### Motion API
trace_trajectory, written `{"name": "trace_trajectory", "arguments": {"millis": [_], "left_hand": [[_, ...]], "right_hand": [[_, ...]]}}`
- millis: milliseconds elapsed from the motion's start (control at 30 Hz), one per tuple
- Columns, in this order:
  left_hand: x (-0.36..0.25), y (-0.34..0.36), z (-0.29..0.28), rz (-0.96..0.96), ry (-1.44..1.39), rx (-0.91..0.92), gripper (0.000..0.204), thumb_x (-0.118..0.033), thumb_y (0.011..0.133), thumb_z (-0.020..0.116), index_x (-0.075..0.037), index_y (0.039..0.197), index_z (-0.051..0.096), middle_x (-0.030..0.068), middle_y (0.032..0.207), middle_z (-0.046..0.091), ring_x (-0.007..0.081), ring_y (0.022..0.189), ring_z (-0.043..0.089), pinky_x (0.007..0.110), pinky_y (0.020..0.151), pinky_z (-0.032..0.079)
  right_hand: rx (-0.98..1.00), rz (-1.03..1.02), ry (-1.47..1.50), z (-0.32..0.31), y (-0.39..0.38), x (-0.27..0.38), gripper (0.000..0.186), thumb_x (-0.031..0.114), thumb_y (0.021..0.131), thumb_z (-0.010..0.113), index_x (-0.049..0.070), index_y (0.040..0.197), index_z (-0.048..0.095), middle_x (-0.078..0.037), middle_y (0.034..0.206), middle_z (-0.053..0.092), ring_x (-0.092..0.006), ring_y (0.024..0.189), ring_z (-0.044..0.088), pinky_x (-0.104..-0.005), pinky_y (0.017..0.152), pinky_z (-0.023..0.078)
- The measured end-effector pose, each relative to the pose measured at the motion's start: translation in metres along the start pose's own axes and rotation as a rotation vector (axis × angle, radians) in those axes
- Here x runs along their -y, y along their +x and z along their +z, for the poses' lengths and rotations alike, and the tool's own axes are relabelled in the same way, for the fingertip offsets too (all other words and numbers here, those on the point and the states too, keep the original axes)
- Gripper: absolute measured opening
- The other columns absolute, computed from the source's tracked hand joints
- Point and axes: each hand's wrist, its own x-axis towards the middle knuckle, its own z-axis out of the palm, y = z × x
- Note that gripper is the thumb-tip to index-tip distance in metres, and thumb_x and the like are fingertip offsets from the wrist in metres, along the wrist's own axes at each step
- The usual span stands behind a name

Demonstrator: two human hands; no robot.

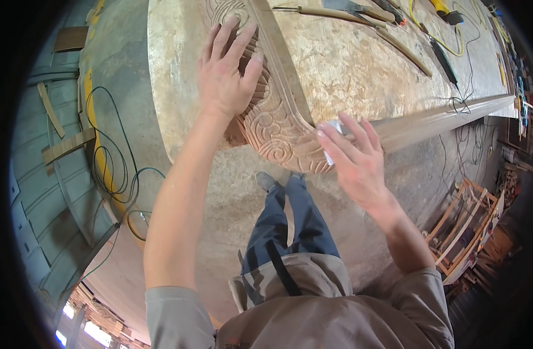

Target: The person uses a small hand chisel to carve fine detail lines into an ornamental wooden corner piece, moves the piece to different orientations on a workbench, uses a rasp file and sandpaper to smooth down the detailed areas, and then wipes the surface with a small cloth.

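A carved wooden piece (272, 125) with scrolls and ridged relief lies along the near left part of the worktable (348, 75), its curved end reaching over the table's edge. My left hand (227, 81) rests flat on its upper carving, fingers spread, holding nothing. At the bend on the right, my right hand (356, 166) grips a folded whitish sheet (336, 125), perhaps sandpaper, against the wood's edge. Most of the sheet is hidden behind the fingers. A long plain wooden rail (447, 125) runs from the bend along the table's front to the right.
Wood-handled carving tools (403, 52) lie toward the table's far side, with a yellow-and-black tool (447, 10) and cords. A dark cable (112, 168) coils on the floor at left. A wooden frame (464, 230) holding scraps stands at lower right.
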Motion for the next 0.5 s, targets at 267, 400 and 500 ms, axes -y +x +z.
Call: {"name": "trace_trajectory", "arguments": {"millis": [267,400,500], "left_hand": [[0.007,0.005,0.0,0.044,-0.001,-0.023,0.049,-0.041,0.091,0.059,-0.026,0.138,0.062,0.0035,0.152,0.049,0.0348,0.14,0.042,0.048,0.115,0.033],[0.005,0.0,-0.002,0.038,0.003,-0.001,0.049,-0.04,0.091,0.059,-0.025,0.138,0.061,0.0046,0.151,0.049,0.0348,0.141,0.041,0.047,0.116,0.033],[0.0,0.004,0.002,0.043,-0.014,0.005,0.049,-0.039,0.091,0.059,-0.025,0.138,0.061,0.0056,0.152,0.048,0.035,0.141,0.04,0.047,0.116,0.033]], "right_hand": [[-0.191,0.193,0.173,-0.006,0.045,-0.006,0.034,0.004,0.085,0.064,0.006,0.119,0.067,-0.008,0.12,0.068,-0.0316,0.119,0.058,-0.0481,0.099,0.046],[-0.053,0.226,0.176,-0.01,0.022,0.014,0.032,0.001,0.082,0.065,0.003,0.114,0.069,-0.01,0.111,0.072,-0.0311,0.115,0.061,-0.0463,0.101,0.047],[-0.048,0.224,0.231,0.006,0.035,0.023,0.034,0.0,0.08,0.067,0.003,0.114,0.068,-0.009,0.114,0.071,-0.0287,0.117,0.062,-0.0471,0.103,0.046]]}}
